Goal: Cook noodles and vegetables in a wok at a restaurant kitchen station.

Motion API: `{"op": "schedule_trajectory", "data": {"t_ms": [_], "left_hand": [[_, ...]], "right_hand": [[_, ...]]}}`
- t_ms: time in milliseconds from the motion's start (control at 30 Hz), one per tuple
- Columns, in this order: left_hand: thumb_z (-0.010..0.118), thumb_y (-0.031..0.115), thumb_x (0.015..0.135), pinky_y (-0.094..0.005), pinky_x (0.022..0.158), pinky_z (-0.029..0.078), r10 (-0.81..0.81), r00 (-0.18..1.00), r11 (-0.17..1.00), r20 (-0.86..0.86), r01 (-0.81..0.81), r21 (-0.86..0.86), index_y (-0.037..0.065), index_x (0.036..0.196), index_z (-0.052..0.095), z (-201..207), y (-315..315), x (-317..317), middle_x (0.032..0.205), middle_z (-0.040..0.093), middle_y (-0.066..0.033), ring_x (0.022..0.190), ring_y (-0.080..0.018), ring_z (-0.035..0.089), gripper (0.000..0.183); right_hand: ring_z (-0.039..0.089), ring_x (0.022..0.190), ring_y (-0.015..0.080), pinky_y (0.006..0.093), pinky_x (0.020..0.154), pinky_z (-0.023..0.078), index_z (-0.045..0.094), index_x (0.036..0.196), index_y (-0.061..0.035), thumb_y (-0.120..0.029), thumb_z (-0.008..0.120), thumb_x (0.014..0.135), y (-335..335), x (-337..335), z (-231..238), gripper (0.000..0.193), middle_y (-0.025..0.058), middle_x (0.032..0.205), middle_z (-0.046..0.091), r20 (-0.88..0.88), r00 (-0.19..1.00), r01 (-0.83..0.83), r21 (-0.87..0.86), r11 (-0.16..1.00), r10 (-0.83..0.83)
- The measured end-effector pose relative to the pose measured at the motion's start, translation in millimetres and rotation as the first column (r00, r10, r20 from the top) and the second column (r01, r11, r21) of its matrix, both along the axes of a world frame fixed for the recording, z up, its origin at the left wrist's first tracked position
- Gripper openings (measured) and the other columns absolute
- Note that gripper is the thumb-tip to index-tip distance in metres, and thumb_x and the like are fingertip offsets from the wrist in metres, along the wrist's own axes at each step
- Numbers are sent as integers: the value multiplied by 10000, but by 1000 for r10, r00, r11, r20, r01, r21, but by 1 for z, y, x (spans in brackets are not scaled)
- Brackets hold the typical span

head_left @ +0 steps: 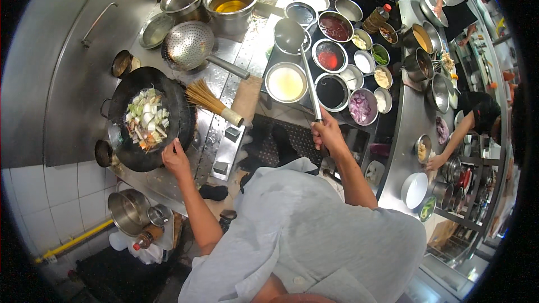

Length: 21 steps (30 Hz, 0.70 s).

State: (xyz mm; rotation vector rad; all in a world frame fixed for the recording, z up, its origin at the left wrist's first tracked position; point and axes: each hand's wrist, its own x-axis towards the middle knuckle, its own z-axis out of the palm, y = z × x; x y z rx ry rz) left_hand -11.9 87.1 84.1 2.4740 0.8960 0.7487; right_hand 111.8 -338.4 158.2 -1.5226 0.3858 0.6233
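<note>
My left hand [175, 160] grips the near rim of a black wok [171, 101] that holds chopped pale and green vegetables [146, 119]. My right hand [327, 133] is closed on the long handle of a steel ladle [289, 35]. The ladle's bowl hangs over the round steel condiment bowls, between a bowl of pale yellow liquid [286, 83] and a bowl of dark sauce [300, 14]. Red sauces [334, 27], chopped purple onion [360, 106] and a dark liquid [331, 91] sit in neighbouring bowls.
A perforated steel skimmer [188, 44] and a bamboo brush [210, 100] lie beside the wok. Steel pots [230, 1] stand behind. Another person [477, 120] works at the curved steel counter [407, 129] on the right, and a further person stands at the top.
</note>
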Motion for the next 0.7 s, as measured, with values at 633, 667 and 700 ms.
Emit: {"op": "schedule_trajectory", "data": {"t_ms": [633, 667, 700], "left_hand": [[549, 192, 964, -435, 787, 516, -84, 996, 995, 23, 85, -53, -26, 1029, 702, -5, 5, 2, 976, 690, -203, 900, -381, 651, 274], [549, 192, 964, -435, 787, 516, -44, 999, 997, 24, 46, -55, -26, 1029, 702, -8, 6, 0, 976, 690, -203, 900, -381, 651, 274], [543, 200, 962, -436, 789, 517, -38, 999, 999, 2, 38, -32, -1, 1007, 706, -13, 4, -2, 973, 693, -180, 901, -369, 653, 262]], "right_hand": [[351, 416, 29, 185, 327, 335, 386, 1409, -238, -64, 447, 982, -30, 11, 10, 465, -41, 654, 391, -356, 925, 367, 746, 555, -133], [351, 416, 29, 185, 327, 335, 386, 1409, -238, -64, 447, 982, -28, 11, 13, 465, -41, 654, 391, -356, 930, 344, 745, 571, -97], [349, 416, 28, 181, 323, 330, 359, 1428, -245, -64, 445, 981, -27, 12, 15, 489, -42, 656, 388, -322, 938, 330, 717, 614, -128]]}}
